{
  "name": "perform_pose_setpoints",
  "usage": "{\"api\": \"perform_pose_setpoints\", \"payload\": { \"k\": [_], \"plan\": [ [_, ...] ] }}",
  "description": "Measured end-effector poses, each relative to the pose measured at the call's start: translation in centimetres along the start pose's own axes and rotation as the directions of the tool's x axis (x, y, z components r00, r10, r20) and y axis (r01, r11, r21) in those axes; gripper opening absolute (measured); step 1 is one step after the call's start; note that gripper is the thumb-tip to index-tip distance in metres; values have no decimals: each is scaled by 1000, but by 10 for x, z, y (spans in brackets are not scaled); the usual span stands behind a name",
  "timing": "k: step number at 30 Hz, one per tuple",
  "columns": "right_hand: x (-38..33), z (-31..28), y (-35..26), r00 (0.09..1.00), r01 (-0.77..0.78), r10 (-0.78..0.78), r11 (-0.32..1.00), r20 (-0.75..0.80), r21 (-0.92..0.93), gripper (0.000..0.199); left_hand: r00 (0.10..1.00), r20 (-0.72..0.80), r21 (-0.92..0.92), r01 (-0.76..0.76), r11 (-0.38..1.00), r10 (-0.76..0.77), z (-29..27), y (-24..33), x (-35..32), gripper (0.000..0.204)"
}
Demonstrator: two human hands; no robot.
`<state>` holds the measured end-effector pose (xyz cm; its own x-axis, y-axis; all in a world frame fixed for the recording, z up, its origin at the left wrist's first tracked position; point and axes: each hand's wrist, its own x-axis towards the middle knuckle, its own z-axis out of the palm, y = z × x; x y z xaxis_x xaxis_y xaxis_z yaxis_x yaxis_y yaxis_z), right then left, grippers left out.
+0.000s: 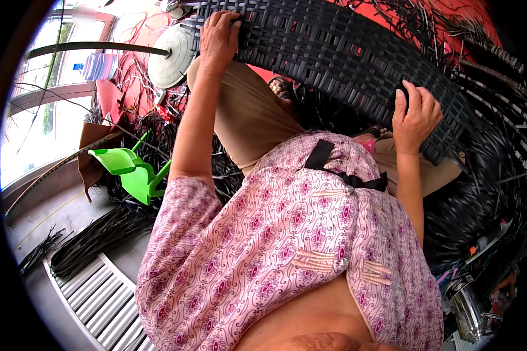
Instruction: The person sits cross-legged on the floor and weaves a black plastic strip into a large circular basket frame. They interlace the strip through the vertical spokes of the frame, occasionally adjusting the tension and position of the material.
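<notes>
A long, curved panel of dark woven plastic rattan (328, 50) lies across my knees, running from upper left to lower right. My left hand (219, 42) is closed on its left end, the fingers bent over the edge strip. Near the panel's right end, my right hand (417, 116) grips the near edge with curled fingers; part of the thumb shows against the weave. The undersides of both grips are hidden. At the lower right corner of the panel, a short end (455, 161) juts out past the weave.
Loose black strips (468, 216) are heaped at my right. A green dustpan (137, 178) is at my left, near a bundle of dark strips (96, 240) and a white slatted piece (99, 292). Farther off stand a round pale base (171, 55) and a plastic bottle (98, 66).
</notes>
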<state>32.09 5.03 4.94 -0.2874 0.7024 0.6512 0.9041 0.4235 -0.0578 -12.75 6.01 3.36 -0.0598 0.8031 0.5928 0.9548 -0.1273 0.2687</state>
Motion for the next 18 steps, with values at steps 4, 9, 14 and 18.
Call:
{"api": "perform_pose_setpoints", "payload": {
  "k": [4, 9, 14, 18],
  "plan": [
    [-2, 0, 2, 1000, -10, 10, 1000, -1, -23, 18, 989, 109, 9, -98, 995, 96, -12, -3, 15, 19],
    [-1, 2, 3, 1000, -2, 2, 1000, -13, -14, 17, 995, 88, 6, -49, 999, 48, -22, -31, 12, 19],
    [0, 1, 5, 999, 30, -30, 999, -34, -11, 18, 967, 237, -233, -40, 972, 97, -36, -69, 21, 28],
    [1, 0, 2, 999, 30, -31, 999, -40, -19, 19, 989, 76, -250, 142, 958, -127, -28, -112, 16, 26]
  ]
}}
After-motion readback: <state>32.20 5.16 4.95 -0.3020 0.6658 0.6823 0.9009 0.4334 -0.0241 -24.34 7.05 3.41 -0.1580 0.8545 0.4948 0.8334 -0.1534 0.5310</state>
